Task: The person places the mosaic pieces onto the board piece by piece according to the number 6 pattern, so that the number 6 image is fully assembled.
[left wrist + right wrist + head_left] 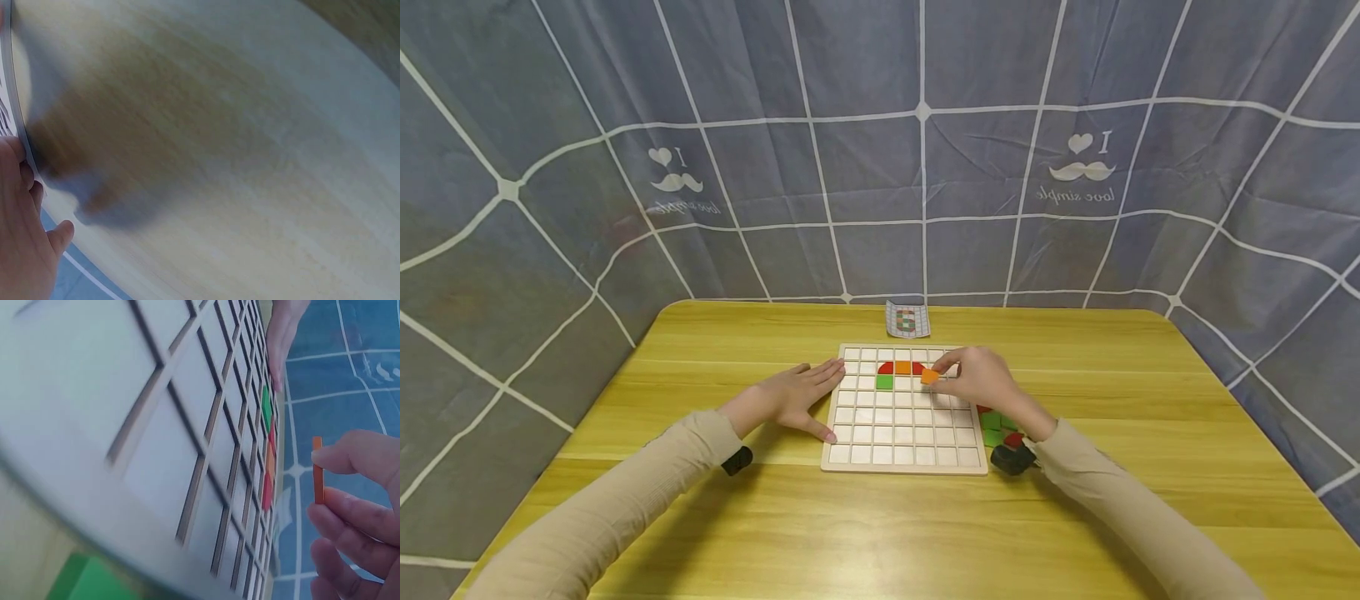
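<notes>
A white grid board (904, 434) with a pale wooden frame lies on the table. In its upper rows sit a red tile with a curved edge (887, 368), an orange square tile (902, 367), a second red tile (917, 367) and, under the first, a green square tile (885, 382). My right hand (985, 382) pinches another orange square tile (319, 478) between thumb and fingers, over the board near the second red tile. Fingers spread and straight, my left hand (793, 398) touches the board's left edge.
Several loose green and red tiles (992, 419) lie right of the board, partly hidden by my right forearm. Behind the board, a small paper card (907, 320) shows a coloured grid pattern. A grey curtain (880, 192) encloses the wooden table (850, 533).
</notes>
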### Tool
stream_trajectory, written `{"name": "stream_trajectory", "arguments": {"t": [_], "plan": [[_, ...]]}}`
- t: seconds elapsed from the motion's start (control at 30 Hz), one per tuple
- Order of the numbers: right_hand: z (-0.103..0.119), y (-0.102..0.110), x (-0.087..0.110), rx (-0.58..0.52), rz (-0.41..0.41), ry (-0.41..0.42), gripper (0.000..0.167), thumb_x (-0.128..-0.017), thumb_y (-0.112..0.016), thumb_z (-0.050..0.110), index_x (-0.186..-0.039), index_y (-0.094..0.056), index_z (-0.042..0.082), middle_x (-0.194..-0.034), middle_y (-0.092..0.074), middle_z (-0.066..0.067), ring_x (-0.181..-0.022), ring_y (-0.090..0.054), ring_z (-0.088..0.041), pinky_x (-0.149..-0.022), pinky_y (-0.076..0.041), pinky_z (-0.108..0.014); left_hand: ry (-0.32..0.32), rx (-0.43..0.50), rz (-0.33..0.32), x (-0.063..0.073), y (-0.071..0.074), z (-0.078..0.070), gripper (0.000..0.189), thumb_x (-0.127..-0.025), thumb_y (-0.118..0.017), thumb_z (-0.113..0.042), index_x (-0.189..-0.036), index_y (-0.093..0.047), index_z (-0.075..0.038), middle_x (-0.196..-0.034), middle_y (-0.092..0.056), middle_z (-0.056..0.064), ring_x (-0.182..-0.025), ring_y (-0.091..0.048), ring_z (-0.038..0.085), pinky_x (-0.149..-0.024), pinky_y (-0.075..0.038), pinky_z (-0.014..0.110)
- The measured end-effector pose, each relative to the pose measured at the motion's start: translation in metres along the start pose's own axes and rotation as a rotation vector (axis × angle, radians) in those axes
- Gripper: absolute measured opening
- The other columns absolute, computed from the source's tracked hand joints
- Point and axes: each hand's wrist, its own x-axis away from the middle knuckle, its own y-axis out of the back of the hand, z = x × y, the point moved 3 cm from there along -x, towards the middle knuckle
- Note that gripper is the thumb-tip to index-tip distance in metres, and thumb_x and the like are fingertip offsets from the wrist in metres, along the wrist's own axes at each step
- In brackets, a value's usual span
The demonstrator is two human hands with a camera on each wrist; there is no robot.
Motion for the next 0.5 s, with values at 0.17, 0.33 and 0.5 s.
{"name": "stream_trajectory", "arguments": {"t": [0.17, 0.33, 0.5], "plan": [[0.011, -0.006, -0.004, -0.014, 0.028, 0.001, 0.028, -0.076, -0.079, 0.037, -0.095, -0.077, 0.018, -0.087, -0.074, 0.005, -0.061, -0.053, -0.005, -0.051, -0.039, -0.022, 0.001, 0.005, -0.005, 0.001, 0.0, 0.0, 0.113, -0.08, -0.052, -0.076, -0.155, -0.007, -0.004, -0.163, 0.0, 0.013, -0.151, -0.004, 0.028, -0.121, -0.013, 0.052], [0.022, -0.01, -0.008, -0.039, 0.04, 0.016, 0.025, -0.075, -0.078, 0.033, -0.094, -0.077, 0.017, -0.089, -0.074, 0.004, -0.063, -0.055, -0.007, -0.052, -0.04, -0.022, 0.003, 0.006, -0.003, 0.0, 0.0, 0.0, 0.113, -0.08, -0.052, -0.075, -0.155, -0.006, -0.005, -0.163, 0.001, 0.013, -0.151, -0.003, 0.027, -0.121, -0.013, 0.052], [0.029, -0.019, -0.011, -0.05, 0.033, 0.028, 0.024, -0.074, -0.079, 0.03, -0.092, -0.077, 0.015, -0.087, -0.074, 0.003, -0.064, -0.054, -0.006, -0.055, -0.041, -0.021, 0.007, -0.001, -0.002, -0.001, -0.001, 0.0, 0.113, -0.08, -0.051, -0.076, -0.155, -0.006, -0.006, -0.163, 0.002, 0.011, -0.151, -0.002, 0.026, -0.121, -0.013, 0.051]]}}
